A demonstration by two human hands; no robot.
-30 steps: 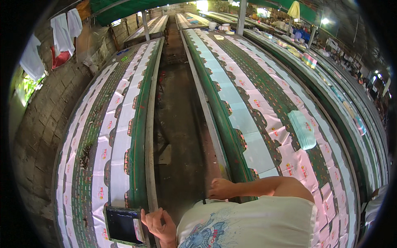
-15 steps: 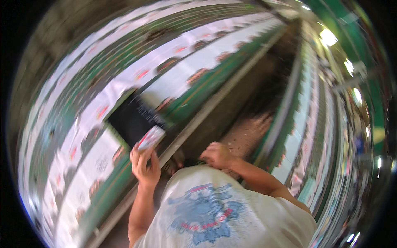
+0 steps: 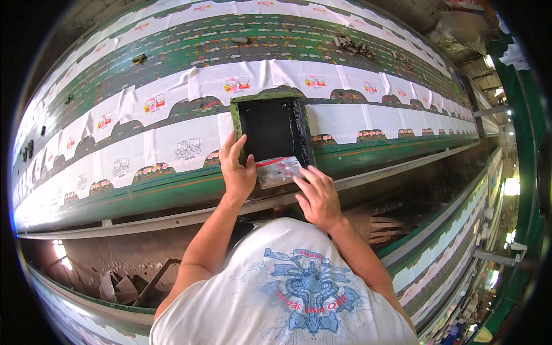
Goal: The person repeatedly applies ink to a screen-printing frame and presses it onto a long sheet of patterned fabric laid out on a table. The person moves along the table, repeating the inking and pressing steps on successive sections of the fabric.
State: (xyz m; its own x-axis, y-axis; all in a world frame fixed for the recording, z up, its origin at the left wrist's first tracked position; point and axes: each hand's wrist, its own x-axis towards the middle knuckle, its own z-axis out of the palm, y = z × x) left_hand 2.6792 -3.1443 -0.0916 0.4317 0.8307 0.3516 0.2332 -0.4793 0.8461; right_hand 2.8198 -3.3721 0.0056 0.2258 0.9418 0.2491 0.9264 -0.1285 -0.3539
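A rectangular screen-printing frame (image 3: 236, 117) with green-stained edges and black ink inside lies over white cloth panels in front of me. Across its near end rests a squeegee (image 3: 280, 171), pale and smeared, with a red strip. My left hand (image 3: 237, 172) is at the frame's near left side, fingers pointing up along the edge and thumb beside the squeegee's left end. My right hand (image 3: 320, 198) bends its fingers over the near right corner, by the squeegee's right end. Both hands look closed on the frame; their exact contact is partly hidden.
White cloth panels (image 3: 172, 152) with cartoon prints line the long green table (image 3: 195, 192). A metal rail (image 3: 167, 219) runs along its near edge. Small dark pieces (image 3: 352, 47) lie farther back. Another table with cloth (image 3: 420, 276) stands at right, and broken boards (image 3: 118, 287) are on the floor.
My view has turned to face the table. My left hand held the squeegee above the frame; the squeegee now lies at the near end. My right hand has come from my waist to the frame.
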